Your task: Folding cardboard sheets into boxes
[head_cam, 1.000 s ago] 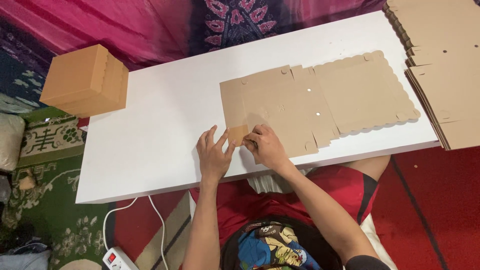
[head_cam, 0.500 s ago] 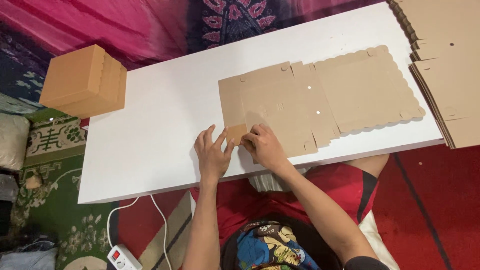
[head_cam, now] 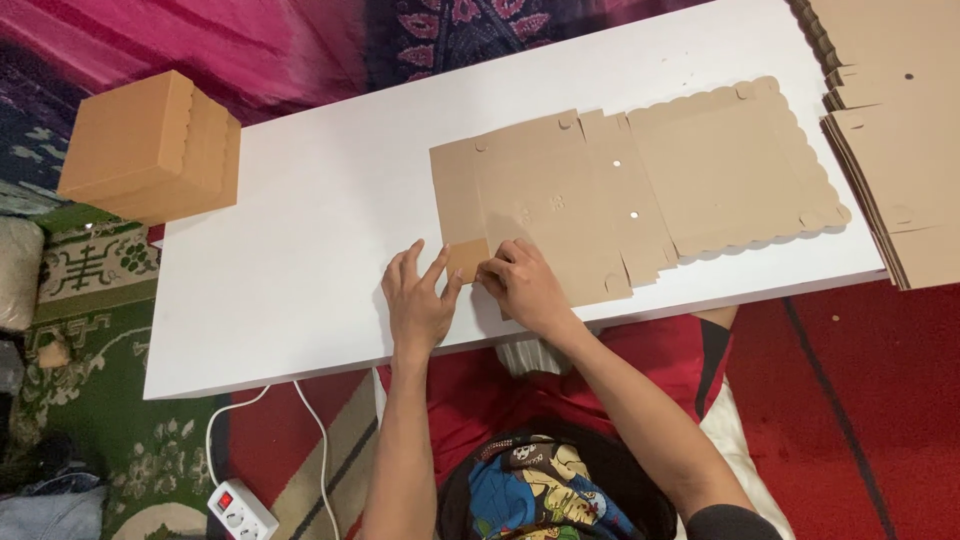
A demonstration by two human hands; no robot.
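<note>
A flat brown cardboard box blank (head_cam: 620, 190) with scalloped edges lies unfolded on the white table (head_cam: 300, 240). My left hand (head_cam: 415, 300) rests on the table at the blank's near-left corner, fingers spread, touching a small corner flap (head_cam: 466, 258). My right hand (head_cam: 525, 285) presses on the blank's near edge right beside that flap, fingers bent onto the cardboard. The two hands are close together, almost touching.
A finished brown cardboard box (head_cam: 150, 148) stands at the table's far left corner. A stack of flat cardboard blanks (head_cam: 895, 120) lies at the right end. A white power strip (head_cam: 240, 510) and cable lie on the patterned carpet below the table's near edge.
Both hands stay at the corner flap with barely any shift. The view has drifted slightly.
</note>
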